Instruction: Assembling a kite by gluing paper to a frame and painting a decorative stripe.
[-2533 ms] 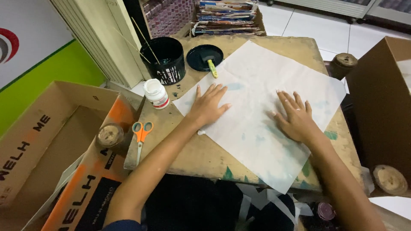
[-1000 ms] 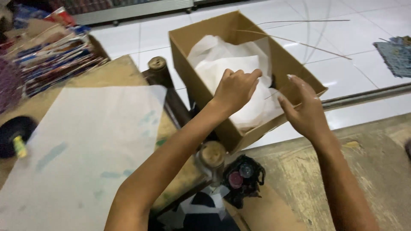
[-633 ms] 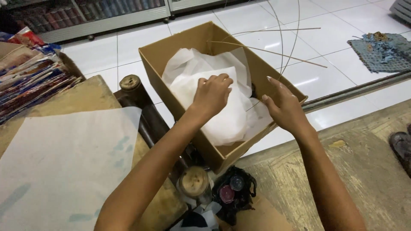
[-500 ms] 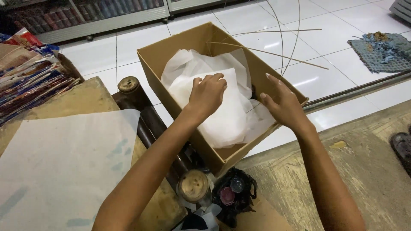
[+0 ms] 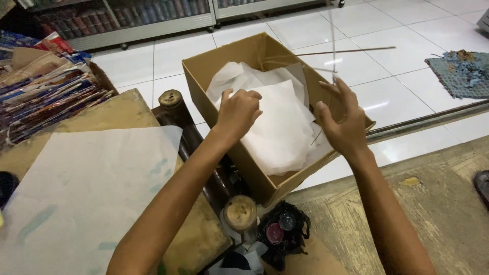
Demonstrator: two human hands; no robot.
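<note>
White glossy floor tiles [image 5: 402,25] up top, rough concrete-looking slab [image 5: 433,203] lower right, worn wooden table [image 5: 117,112] on the left with a big pale sheet [image 5: 86,183] spread over it, faint green smudges here and there. Messy stack of colourful printed papers [image 5: 46,91] at the table's far corner, shelving [image 5: 142,15] along the back wall, frayed blue mat [image 5: 461,71] far right. Round bamboo-ish post tops [image 5: 170,98] by the table edge.

Open cardboard box [image 5: 204,86] on the floor, plain brown, stuffed with thin white paper [image 5: 285,132] (crinkly, slightly see-through, loosely folded). Couple of thin sticks [image 5: 346,51] laid across the far rim.

Left hand [image 5: 238,113] inside the box, fingers curled down and pinching the top sheet near its upper left edge. Right hand [image 5: 344,122] over the box's right wall, fingers spread and only loosely bent, paper just beside the thumb; whether touching it, cannot tell.
</note>
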